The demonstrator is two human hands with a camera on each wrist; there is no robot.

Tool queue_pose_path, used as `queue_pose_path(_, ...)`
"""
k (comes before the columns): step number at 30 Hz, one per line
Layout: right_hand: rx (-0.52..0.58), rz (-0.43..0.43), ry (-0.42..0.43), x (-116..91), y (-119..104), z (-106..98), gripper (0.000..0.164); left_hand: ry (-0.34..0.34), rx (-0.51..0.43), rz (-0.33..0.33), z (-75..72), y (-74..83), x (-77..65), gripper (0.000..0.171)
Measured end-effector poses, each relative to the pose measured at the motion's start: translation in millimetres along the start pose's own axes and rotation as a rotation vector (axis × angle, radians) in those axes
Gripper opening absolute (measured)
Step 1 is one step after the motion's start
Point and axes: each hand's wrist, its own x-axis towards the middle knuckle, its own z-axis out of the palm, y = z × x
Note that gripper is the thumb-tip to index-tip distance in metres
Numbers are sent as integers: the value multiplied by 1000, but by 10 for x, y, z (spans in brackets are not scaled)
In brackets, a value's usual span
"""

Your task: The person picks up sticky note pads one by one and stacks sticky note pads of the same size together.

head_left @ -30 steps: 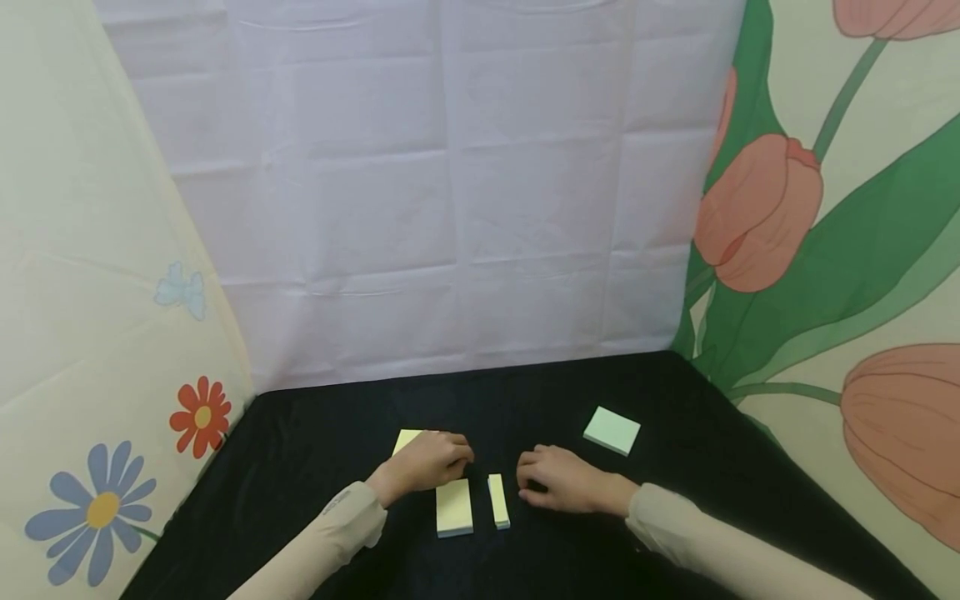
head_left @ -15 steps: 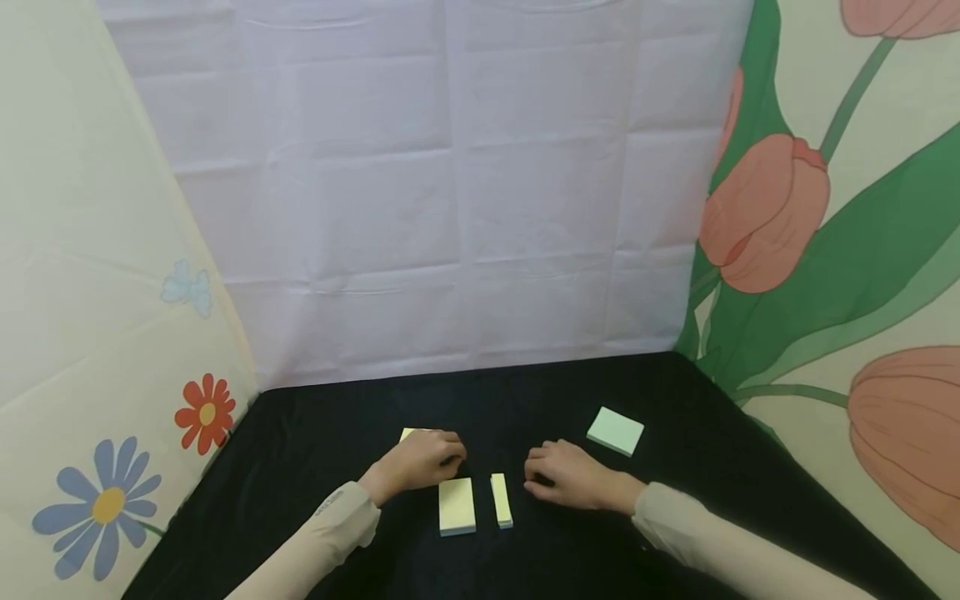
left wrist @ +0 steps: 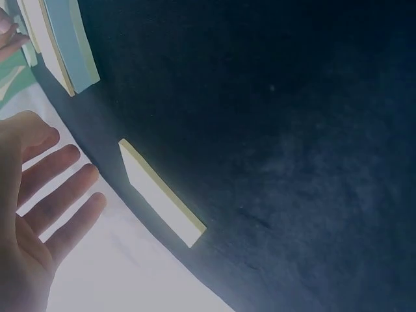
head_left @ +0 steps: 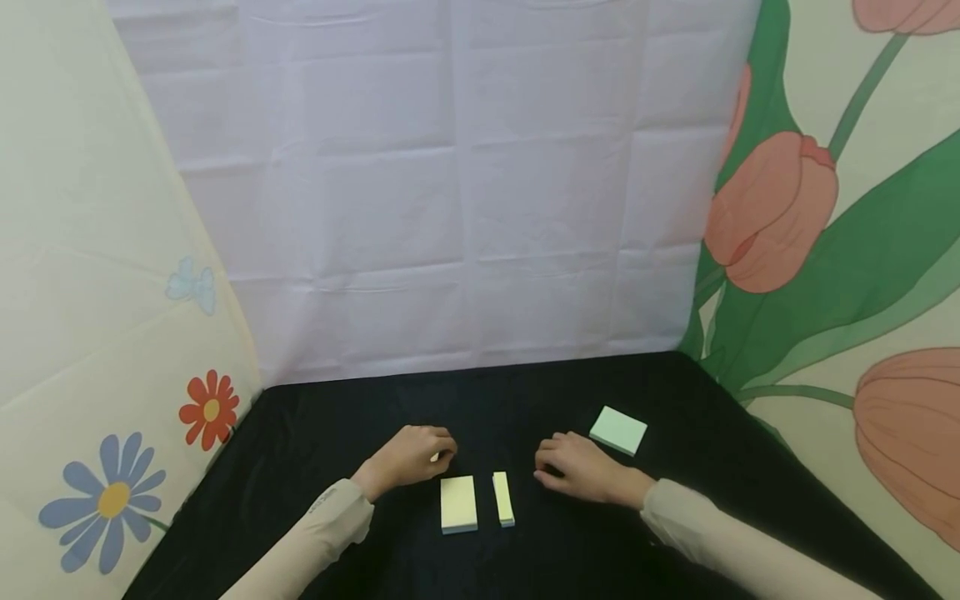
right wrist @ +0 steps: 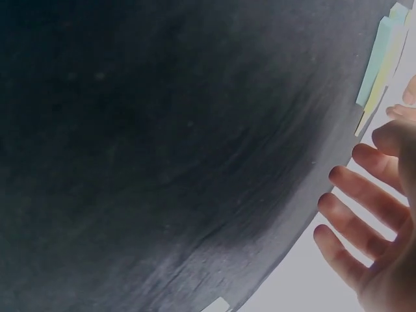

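Observation:
My left hand (head_left: 408, 457), its fingers loosely bent and holding nothing, hovers above and left of a pale yellow sticky-note pad (head_left: 458, 501) with a bluish lower layer. In the left wrist view another pad (left wrist: 161, 194) with a yellow edge lies on the cloth beyond the fingers; the head view hides nearly all of it behind this hand. A narrow yellow sticky-note strip (head_left: 503, 498) lies right of the front pad, bluish at its base. Right of the strip, my right hand (head_left: 585, 468) is loosely curved and holds nothing. A pale green sticky-note pad (head_left: 618, 430) lies just beyond it.
Black cloth (head_left: 525, 558) covers the table. A white sheet (head_left: 465, 208) hangs behind its far edge. Flower-printed fabric stands on the left (head_left: 82, 292) and right (head_left: 915, 275) sides.
My hands have drawn apart, the left moving left and the right moving right. The yellow pad behind the left hand has become almost fully covered by it. The head view has shifted slightly.

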Motion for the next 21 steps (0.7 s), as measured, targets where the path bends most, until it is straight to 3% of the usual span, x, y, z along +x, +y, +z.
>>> queue_pose_path(10, -28, 7, 36, -49, 67, 10, 8, 13, -6, -16, 30, -63, -49, 6)
queue_pose_path(21, -34, 43, 32, -129, 144, -1, 9, -33, -25, -82, 57, -96, -131, 10)
